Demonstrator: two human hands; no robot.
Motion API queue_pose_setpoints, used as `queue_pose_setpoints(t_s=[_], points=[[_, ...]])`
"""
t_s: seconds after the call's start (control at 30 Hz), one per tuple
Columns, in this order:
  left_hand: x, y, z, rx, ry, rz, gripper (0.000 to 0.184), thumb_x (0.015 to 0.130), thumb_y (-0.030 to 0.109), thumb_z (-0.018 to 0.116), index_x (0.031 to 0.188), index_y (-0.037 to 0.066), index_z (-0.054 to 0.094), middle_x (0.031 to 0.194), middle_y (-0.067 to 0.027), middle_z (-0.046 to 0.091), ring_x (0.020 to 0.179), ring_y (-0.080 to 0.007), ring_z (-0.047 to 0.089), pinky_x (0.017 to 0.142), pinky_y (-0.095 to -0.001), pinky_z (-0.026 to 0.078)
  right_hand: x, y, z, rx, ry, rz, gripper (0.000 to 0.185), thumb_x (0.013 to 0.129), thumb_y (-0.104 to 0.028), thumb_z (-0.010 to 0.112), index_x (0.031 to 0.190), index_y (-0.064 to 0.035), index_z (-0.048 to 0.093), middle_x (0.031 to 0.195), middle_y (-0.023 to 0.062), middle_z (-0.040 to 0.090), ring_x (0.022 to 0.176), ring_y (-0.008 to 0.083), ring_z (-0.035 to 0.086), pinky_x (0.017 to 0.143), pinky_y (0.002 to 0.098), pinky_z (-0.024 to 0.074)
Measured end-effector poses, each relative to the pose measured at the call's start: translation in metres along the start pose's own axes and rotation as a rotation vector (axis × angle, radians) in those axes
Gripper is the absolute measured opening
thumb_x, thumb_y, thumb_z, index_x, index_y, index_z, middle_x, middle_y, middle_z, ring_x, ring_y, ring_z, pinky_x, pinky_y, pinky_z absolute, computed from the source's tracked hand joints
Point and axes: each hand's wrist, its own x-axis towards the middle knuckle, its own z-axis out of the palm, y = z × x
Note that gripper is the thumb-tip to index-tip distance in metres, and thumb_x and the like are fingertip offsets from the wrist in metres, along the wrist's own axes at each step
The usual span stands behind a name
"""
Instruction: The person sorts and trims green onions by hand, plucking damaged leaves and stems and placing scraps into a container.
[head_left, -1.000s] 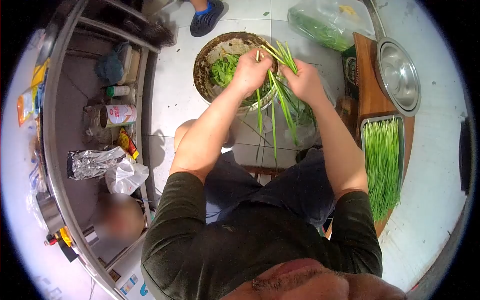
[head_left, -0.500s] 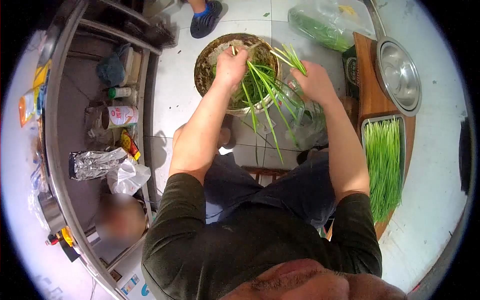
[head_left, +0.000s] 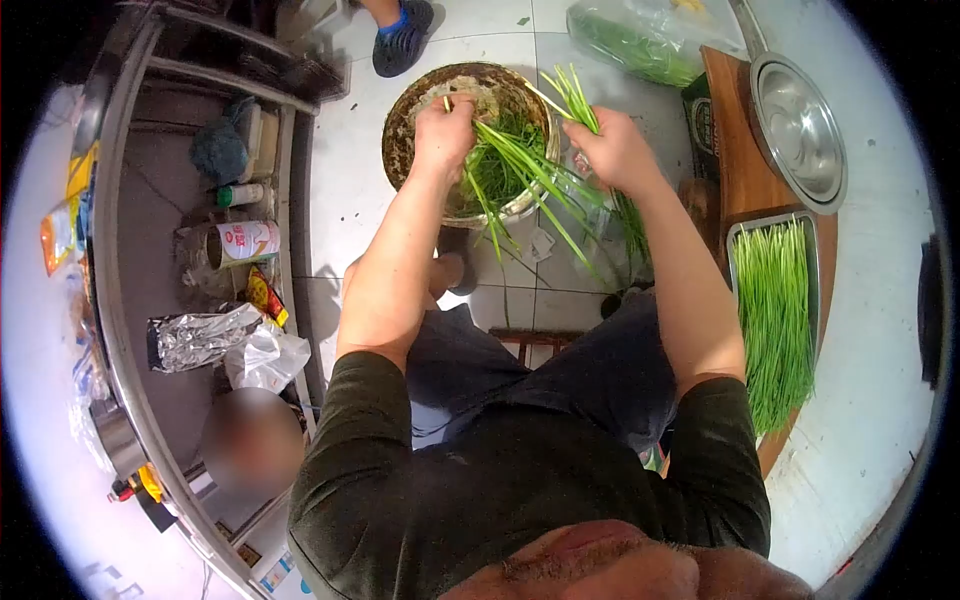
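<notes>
Over the left part of a round, stained bucket (head_left: pixel 398 150), my left hand (head_left: pixel 444 135) is closed on several long green stalks (head_left: pixel 520 160) that trail down to the right. My right hand (head_left: pixel 610 148), right of the bucket, grips a bunch of green stalks (head_left: pixel 575 100) with pale ends pointing up and leaves hanging below the hand. Loose greens (head_left: pixel 510 165) lie inside the bucket. On the right, a metal tray (head_left: pixel 812 235) holds neatly lined-up green stalks (head_left: pixel 775 320).
Steel bowls (head_left: pixel 797 130) rest on a wooden board (head_left: pixel 745 170) at the right. A plastic bag of greens (head_left: pixel 640 45) lies at the top. A person's foot in a dark shoe (head_left: pixel 402 40) is beyond the bucket. Shelves with a can (head_left: pixel 243 243) and bags stand left.
My left hand has moved left, away from my right hand, with stalks in it. My right hand has shifted slightly right and holds its bunch upright. The camera view has shifted a little.
</notes>
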Motion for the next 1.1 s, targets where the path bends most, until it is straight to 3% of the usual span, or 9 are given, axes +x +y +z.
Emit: queue_pose_setpoints(t_s=[0.07, 0.53, 0.6, 0.67, 0.7, 0.9, 0.97, 1.03, 1.1], points=[[0.001, -0.001, -0.001, -0.001, 0.001, 0.001, 0.014, 0.091, 0.018, 0.062, 0.097, 0.005, 0.061, 0.074, -0.0014, 0.056, 0.050, -0.0084, 0.045, 0.044, -0.0229, 0.036, 0.001, 0.001, 0.002, 0.038, 0.000, 0.009, 0.036, 0.085, -0.032, 0.063, 0.098, 0.0020, 0.066, 0.075, 0.0222, 0.064, 0.069, 0.0360, 0.063, 0.067, 0.0426, 0.0477], [0.000, 0.000, -0.002, 0.017, -0.114, -0.054, 0.015, 0.091, 0.018, 0.062, 0.092, 0.003, 0.060, 0.076, -0.0012, 0.056, 0.057, -0.0077, 0.046, 0.048, -0.0216, 0.036, 0.005, 0.002, 0.008, 0.142, -0.012, 0.137, 0.039, 0.088, -0.033, 0.062, 0.094, 0.0048, 0.065, 0.079, 0.0171, 0.068, 0.070, 0.0259, 0.063, 0.068, 0.0376, 0.0488], [0.026, -0.037, -0.009, 0.138, -0.216, 0.279, 0.016, 0.092, 0.019, 0.062, 0.094, 0.003, 0.061, 0.077, -0.0013, 0.056, 0.058, -0.0077, 0.046, 0.049, -0.0216, 0.037, 0.004, -0.001, 0.015, 0.293, -0.062, 0.204, 0.036, 0.091, -0.032, 0.060, 0.098, 0.0031, 0.065, 0.087, 0.0125, 0.068, 0.076, 0.0201, 0.062, 0.069, 0.0338, 0.0485], [0.025, -0.037, -0.007, 0.178, -0.275, 0.361, 0.017, 0.092, 0.020, 0.062, 0.096, 0.003, 0.062, 0.079, -0.0013, 0.057, 0.060, -0.0077, 0.047, 0.049, -0.0218, 0.037, 0.001, 0.001, 0.031, 0.516, -0.144, 0.270, 0.031, 0.094, -0.029, 0.057, 0.103, -0.0002, 0.063, 0.097, 0.0060, 0.067, 0.083, 0.0121, 0.060, 0.072, 0.0280, 0.0479], [0.024, -0.036, -0.005, 0.196, -0.304, 0.403, 0.018, 0.092, 0.020, 0.062, 0.097, 0.003, 0.062, 0.079, -0.0013, 0.058, 0.061, -0.0077, 0.047, 0.050, -0.0219, 0.038, -0.002, 0.002, 0.037, 0.515, -0.153, 0.234, 0.033, 0.095, -0.030, 0.057, 0.106, 0.0006, 0.062, 0.098, 0.0065, 0.067, 0.085, 0.0140, 0.060, 0.074, 0.0294, 0.0477], [0.017, -0.029, 0.012, 0.122, -0.379, 0.399, 0.017, 0.093, 0.022, 0.062, 0.091, 0.005, 0.060, 0.078, -0.0007, 0.057, 0.060, -0.0081, 0.050, 0.050, -0.0224, 0.040, -0.013, -0.009, 0.061, 0.721, -0.203, 0.139, 0.035, 0.100, -0.027, 0.049, 0.121, 0.0013, 0.055, 0.094, 0.0074, 0.066, 0.085, 0.0154, 0.063, 0.082, 0.0309, 0.0487], [0.003, -0.013, 0.015, 0.053, -0.414, 0.383, 0.018, 0.094, 0.022, 0.061, 0.088, 0.006, 0.058, 0.075, -0.0005, 0.057, 0.059, -0.0086, 0.050, 0.050, -0.0230, 0.041, -0.011, -0.007, 0.063, 0.753, -0.244, 0.159, 0.032, 0.102, -0.027, 0.045, 0.118, -0.0008, 0.054, 0.089, 0.0062, 0.064, 0.078, 0.0155, 0.063, 0.071, 0.0309, 0.0504], [-0.017, 0.007, 0.017, -0.323, -0.502, 0.109, 0.018, 0.094, 0.022, 0.061, 0.087, 0.006, 0.058, 0.074, -0.0007, 0.056, 0.058, -0.0088, 0.050, 0.049, -0.0228, 0.041, -0.014, -0.012, 0.064, 0.744, -0.231, 0.179, 0.030, 0.103, -0.027, 0.042, 0.113, -0.0021, 0.055, 0.087, 0.0028, 0.062, 0.069, 0.0140, 0.060, 0.064, 0.0291, 0.0493], [0.040, -0.055, 0.019, 0.043, -0.327, 0.468, 0.020, 0.095, 0.024, 0.061, 0.086, 0.006, 0.057, 0.073, -0.0004, 0.056, 0.056, -0.0084, 0.049, 0.049, -0.0225, 0.040, -0.014, -0.009, 0.066, 0.786, -0.233, 0.099, 0.035, 0.095, -0.028, 0.059, 0.117, -0.0017, 0.052, 0.084, 0.0039, 0.061, 0.069, 0.0139, 0.060, 0.056, 0.0285, 0.0497]])
